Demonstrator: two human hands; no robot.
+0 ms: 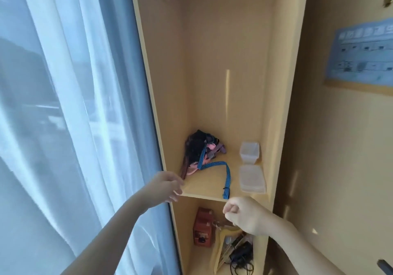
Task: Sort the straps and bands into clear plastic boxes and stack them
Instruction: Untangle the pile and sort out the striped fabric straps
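A tangled pile of straps and bands (pixel 198 148), black, pink and purple, lies at the back left of a wooden shelf (pixel 204 186). A blue striped strap (pixel 221 169) trails from the pile to the shelf's front edge. On the right of the shelf stand a small clear plastic box (pixel 249 151) and, in front of it, a flatter clear box (pixel 252 179). My left hand (pixel 165 185) hovers at the shelf's front left corner, fingers loosely bent, holding nothing. My right hand (pixel 242 213) hangs below the shelf edge near the strap's end, fingers curled, empty.
The shelf sits in a tall wooden cupboard. The compartment below holds a red-brown box (pixel 203 224), a yellow hanger and black cables (pixel 241 255). A sheer white curtain (pixel 70 104) hangs at the left. A blue poster (pixel 363 55) is on the right wall.
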